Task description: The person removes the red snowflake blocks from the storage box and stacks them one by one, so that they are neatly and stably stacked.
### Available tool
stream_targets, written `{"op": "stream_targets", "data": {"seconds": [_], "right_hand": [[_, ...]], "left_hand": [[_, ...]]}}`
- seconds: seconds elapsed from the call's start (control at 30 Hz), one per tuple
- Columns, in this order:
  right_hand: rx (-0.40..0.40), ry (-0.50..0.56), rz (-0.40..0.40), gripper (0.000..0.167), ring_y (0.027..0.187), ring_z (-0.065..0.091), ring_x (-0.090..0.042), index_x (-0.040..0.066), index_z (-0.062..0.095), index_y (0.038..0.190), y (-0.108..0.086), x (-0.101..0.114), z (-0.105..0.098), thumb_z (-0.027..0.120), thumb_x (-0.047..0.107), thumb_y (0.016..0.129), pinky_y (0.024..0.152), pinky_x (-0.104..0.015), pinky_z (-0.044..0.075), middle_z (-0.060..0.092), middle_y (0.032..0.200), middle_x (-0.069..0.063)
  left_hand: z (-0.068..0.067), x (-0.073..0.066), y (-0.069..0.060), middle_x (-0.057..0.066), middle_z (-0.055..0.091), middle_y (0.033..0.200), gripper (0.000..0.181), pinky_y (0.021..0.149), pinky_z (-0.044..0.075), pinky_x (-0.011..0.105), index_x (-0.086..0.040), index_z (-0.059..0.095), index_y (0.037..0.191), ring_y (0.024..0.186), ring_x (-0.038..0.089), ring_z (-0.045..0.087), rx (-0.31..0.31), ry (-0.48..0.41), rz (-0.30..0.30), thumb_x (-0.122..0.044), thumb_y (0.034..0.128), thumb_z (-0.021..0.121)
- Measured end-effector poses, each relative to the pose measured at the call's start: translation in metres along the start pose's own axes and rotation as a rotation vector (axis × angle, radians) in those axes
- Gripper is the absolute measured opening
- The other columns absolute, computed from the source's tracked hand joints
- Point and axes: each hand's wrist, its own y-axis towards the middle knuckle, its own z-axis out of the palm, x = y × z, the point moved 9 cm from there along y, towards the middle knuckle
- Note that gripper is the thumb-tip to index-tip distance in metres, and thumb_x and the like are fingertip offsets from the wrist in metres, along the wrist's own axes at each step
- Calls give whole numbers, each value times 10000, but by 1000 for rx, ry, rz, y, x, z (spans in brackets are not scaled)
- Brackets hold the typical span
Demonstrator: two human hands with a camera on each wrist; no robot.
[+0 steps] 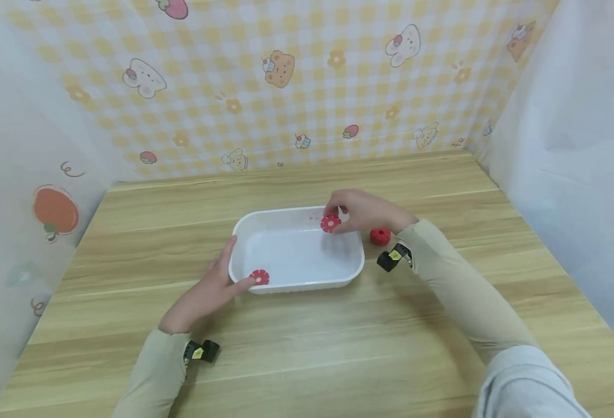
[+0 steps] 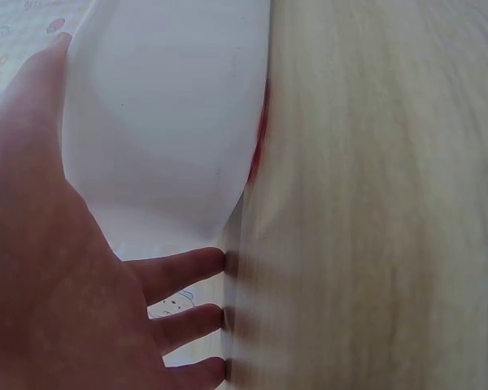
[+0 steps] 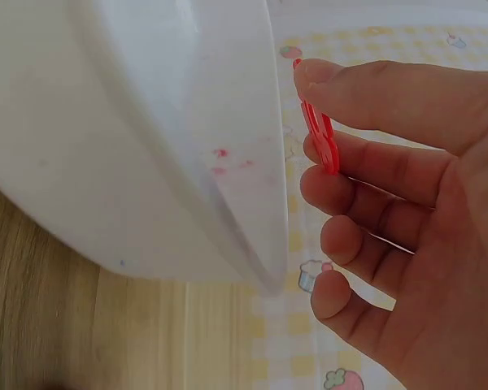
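My right hand (image 1: 361,210) pinches a red notched plastic disc (image 1: 330,223) between thumb and fingertips, above the right end of a white dish (image 1: 296,287). In the right wrist view the disc (image 3: 322,138) is nearly edge-on, and the other fingers curl loosely below. At the dish's left end my left hand (image 1: 210,293) holds it, thumb on the near rim, the other fingers spread outside. Near that thumb, a second red notched disc (image 1: 260,277) sits by the dish's near wall. In the left wrist view a red strip (image 2: 260,138) shows along the dish's lower edge.
A red stack of discs (image 1: 380,235) stands on the wooden table (image 1: 307,348), right of the dish, beside my right wrist. Behind the table hangs a yellow checked cloth (image 1: 307,87). White sheets (image 1: 563,116) close off the sides.
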Motion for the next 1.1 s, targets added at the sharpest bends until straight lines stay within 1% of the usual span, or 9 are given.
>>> {"op": "stream_targets", "data": {"seconds": [0.27, 0.4, 0.5, 0.63, 0.73, 0.87, 1.1], "right_hand": [[-58, 47, 54, 317, 954, 507, -211, 153, 681, 1106, -20, -20, -12, 762, 202, 804, 823, -338, 462, 619, 1050, -3], [-101, 74, 71, 301, 952, 506, -234, 137, 683, 1091, -29, -32, -16, 756, 175, 801, 814, -358, 457, 620, 1037, -8], [-143, 88, 73, 304, 942, 512, -256, 130, 687, 1070, -36, -40, -20, 770, 171, 781, 810, -385, 462, 619, 1006, -4], [-190, 73, 53, 301, 897, 508, -247, 107, 698, 1046, -44, -47, -23, 785, 171, 764, 770, -369, 457, 606, 953, -17], [-197, 67, 63, 291, 882, 500, -227, 97, 700, 1045, -51, -54, -22, 776, 169, 773, 755, -341, 442, 606, 949, -25], [-198, 81, 104, 295, 885, 497, -228, 85, 692, 1049, -59, -67, -18, 771, 167, 777, 751, -335, 433, 619, 960, -35], [-219, 89, 154, 348, 871, 503, -238, 58, 666, 1078, -69, -89, -7, 786, 140, 762, 731, -324, 414, 604, 939, -61]], "left_hand": [[1, 0, 1, 249, 201, 1525, 1007, 995, 351, 678, -76, -78, 1521, 1291, 443, 251, -4, -12, 30, -336, 894, 666], [1, 2, 1, 259, 186, 1527, 1005, 991, 358, 676, -68, -72, 1519, 1292, 451, 246, -1, -1, 19, -345, 893, 664], [1, 3, 1, 265, 170, 1530, 1002, 990, 363, 671, -59, -58, 1518, 1312, 470, 240, 1, 5, 0, -359, 890, 663], [0, 3, 1, 262, 168, 1534, 1000, 1000, 361, 660, -53, -48, 1519, 1332, 479, 237, -1, 2, -6, -360, 888, 664], [0, 4, 1, 264, 160, 1539, 1000, 1005, 353, 659, -56, -51, 1519, 1338, 483, 238, -2, 7, -9, -365, 890, 662], [0, 4, 1, 273, 163, 1537, 997, 1002, 347, 671, -55, -50, 1519, 1327, 492, 240, -3, 9, -19, -362, 891, 661], [-1, 1, 0, 269, 166, 1530, 1003, 992, 350, 684, -43, -49, 1514, 1298, 484, 252, -8, 6, 9, -353, 886, 670]]}}
